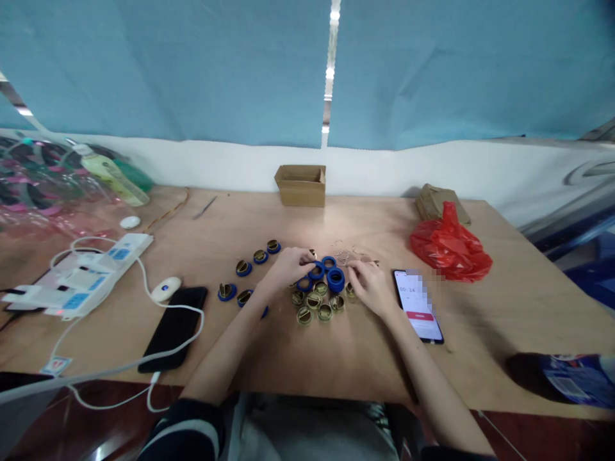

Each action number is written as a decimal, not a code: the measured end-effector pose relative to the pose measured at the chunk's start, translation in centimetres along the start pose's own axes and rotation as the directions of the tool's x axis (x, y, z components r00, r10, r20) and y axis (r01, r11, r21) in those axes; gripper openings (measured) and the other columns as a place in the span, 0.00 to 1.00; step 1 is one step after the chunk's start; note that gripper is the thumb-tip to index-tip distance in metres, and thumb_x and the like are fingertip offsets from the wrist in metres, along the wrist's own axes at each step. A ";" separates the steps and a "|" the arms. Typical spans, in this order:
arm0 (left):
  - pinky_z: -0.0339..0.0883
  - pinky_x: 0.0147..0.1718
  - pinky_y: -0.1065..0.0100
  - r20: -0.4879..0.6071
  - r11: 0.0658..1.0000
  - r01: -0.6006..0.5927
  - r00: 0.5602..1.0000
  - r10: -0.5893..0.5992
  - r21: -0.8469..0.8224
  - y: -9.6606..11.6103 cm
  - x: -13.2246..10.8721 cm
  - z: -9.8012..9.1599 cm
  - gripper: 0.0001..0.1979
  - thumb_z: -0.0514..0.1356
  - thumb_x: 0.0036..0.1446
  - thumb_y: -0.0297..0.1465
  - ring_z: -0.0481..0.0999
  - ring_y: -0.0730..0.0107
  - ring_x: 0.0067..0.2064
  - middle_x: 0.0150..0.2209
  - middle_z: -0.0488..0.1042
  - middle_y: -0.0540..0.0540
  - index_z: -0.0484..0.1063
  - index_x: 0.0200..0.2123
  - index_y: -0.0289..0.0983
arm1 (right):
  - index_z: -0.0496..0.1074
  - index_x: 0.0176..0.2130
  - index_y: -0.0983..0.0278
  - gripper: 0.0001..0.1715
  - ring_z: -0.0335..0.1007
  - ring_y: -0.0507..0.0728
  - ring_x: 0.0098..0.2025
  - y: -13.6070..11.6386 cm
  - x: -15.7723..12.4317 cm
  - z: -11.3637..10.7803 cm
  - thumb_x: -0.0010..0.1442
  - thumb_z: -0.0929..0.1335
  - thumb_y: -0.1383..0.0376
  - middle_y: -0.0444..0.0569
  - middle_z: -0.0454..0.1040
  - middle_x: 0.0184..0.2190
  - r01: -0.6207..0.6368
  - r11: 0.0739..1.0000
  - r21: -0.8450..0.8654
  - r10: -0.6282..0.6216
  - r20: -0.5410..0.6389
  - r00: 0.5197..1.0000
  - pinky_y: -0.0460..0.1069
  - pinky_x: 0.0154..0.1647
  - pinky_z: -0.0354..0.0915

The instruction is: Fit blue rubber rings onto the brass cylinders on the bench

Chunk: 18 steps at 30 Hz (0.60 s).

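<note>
My left hand (287,267) is closed in a pinch on a small brass piece, just left of a cluster of blue rings (335,278). My right hand (369,286) rests right of that cluster with its fingers curled, the fingertips at the small metal wire clips (346,255); what it holds is too small to make out. Several brass fittings (317,307) lie in front of the blue rings. More brass-and-blue assembled pieces (244,267) sit in a curve to the left.
On the wooden table (336,358) are a lit phone (417,305) right of my right hand, a black phone (173,326) with a white cable, a power strip (91,274), a small cardboard box (301,184) at the back, and a red plastic bag (450,246).
</note>
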<state>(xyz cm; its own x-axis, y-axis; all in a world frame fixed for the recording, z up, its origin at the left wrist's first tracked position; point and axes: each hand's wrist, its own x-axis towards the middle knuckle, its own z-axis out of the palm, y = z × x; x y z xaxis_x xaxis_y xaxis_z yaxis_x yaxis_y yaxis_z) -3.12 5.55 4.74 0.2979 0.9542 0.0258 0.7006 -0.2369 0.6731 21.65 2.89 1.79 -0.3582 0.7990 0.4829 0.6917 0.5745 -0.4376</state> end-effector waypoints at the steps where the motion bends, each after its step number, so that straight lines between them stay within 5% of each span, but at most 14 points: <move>1: 0.74 0.38 0.67 0.009 0.999 0.004 1.000 -0.004 0.053 0.0 0.4 0.3 0.09 0.61 0.56 0.28 0.83 0.62 0.38 0.35 0.85 0.45 0.83 0.36 0.38 | 0.75 0.44 0.61 0.12 0.77 0.62 0.39 0.0 0.0 0.0 0.70 0.62 0.66 0.52 0.82 0.38 -0.003 1.000 -0.003 0.003 -0.001 1.000 0.56 0.47 0.68; 5: 0.73 0.40 0.64 0.017 0.986 0.010 1.000 -0.013 0.168 0.1 1.4 1.3 0.08 0.63 0.54 0.27 0.82 0.59 0.37 0.34 0.84 0.44 0.83 0.33 0.38 | 0.74 0.44 0.61 0.11 0.77 0.61 0.37 0.1 0.0 -0.1 0.70 0.62 0.66 0.51 0.82 0.36 0.000 1.000 -0.005 0.000 -0.003 1.000 0.56 0.46 0.69; 10: 0.70 0.49 0.59 -0.114 0.959 0.060 0.993 -0.029 0.276 0.0 1.1 1.6 0.09 0.62 0.59 0.30 0.79 0.53 0.46 0.42 0.81 0.38 0.81 0.40 0.36 | 0.74 0.44 0.61 0.11 0.78 0.62 0.39 0.2 -0.1 0.0 0.70 0.62 0.66 0.52 0.83 0.38 0.011 1.000 -0.006 -0.012 -0.017 1.000 0.57 0.47 0.69; 18: 0.66 0.56 0.50 -0.350 0.864 0.343 0.912 -0.213 0.369 -4.5 0.0 -1.9 0.17 0.55 0.64 0.31 0.73 0.43 0.57 0.52 0.76 0.27 0.73 0.53 0.30 | 0.74 0.44 0.60 0.11 0.78 0.62 0.40 0.3 -0.2 0.3 0.70 0.62 0.66 0.52 0.83 0.40 0.007 1.000 -0.004 -0.007 -0.002 1.000 0.57 0.47 0.69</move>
<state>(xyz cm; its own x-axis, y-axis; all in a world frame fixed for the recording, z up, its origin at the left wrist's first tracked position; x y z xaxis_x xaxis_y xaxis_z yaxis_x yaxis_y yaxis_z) -7.54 7.00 3.13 -0.1042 0.9849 0.1385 0.9465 0.0555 0.3179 21.79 2.97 1.33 -0.3618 0.7945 0.4878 0.6915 0.5796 -0.4312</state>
